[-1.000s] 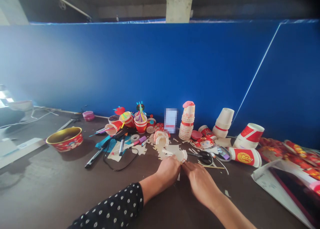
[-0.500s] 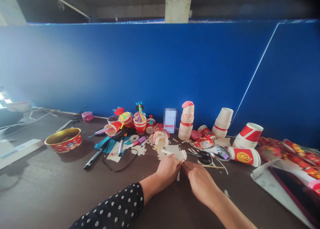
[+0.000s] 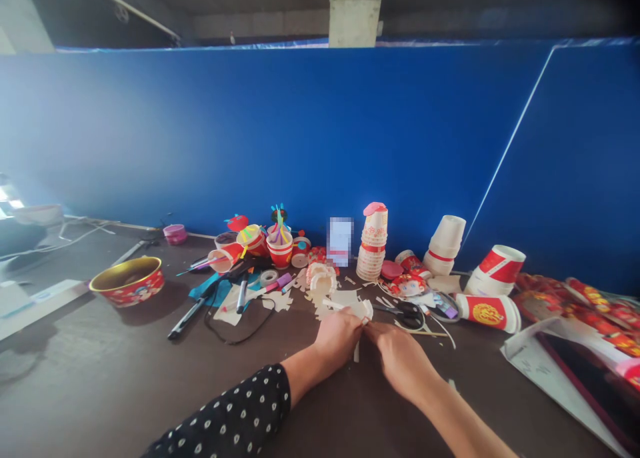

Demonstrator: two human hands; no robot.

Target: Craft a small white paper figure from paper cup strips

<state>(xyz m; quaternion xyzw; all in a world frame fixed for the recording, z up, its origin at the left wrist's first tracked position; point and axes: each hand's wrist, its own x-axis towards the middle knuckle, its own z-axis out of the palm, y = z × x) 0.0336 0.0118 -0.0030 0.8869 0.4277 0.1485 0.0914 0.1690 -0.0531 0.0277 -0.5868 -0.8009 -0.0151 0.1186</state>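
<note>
My left hand (image 3: 339, 338) and my right hand (image 3: 399, 355) meet at the middle of the table, fingers closed and fingertips touching. Between them is a small white paper piece (image 3: 367, 309), pinched from both sides; its far end sticks up past the fingers. A narrow white strip (image 3: 357, 353) shows just below the left hand. Beyond the hands lie white paper scraps (image 3: 350, 299) and a cut, scalloped paper cup part (image 3: 323, 278). To the right of the fingers are black-handled scissors (image 3: 413, 317).
A gold-rimmed red bowl (image 3: 127, 281) stands at left. Markers (image 3: 242, 295), a tape roll (image 3: 269, 277) and decorated red cups (image 3: 280, 250) lie nearer the middle. Behind are a tall cup stack (image 3: 371, 248) and more cups (image 3: 443, 245); at right, a fallen cup (image 3: 487, 313) and a tablet (image 3: 595, 385).
Both hands stay at the same spot on the paper piece. The right hand's fingers and wrist have shifted very slightly; nothing else on the table has moved.
</note>
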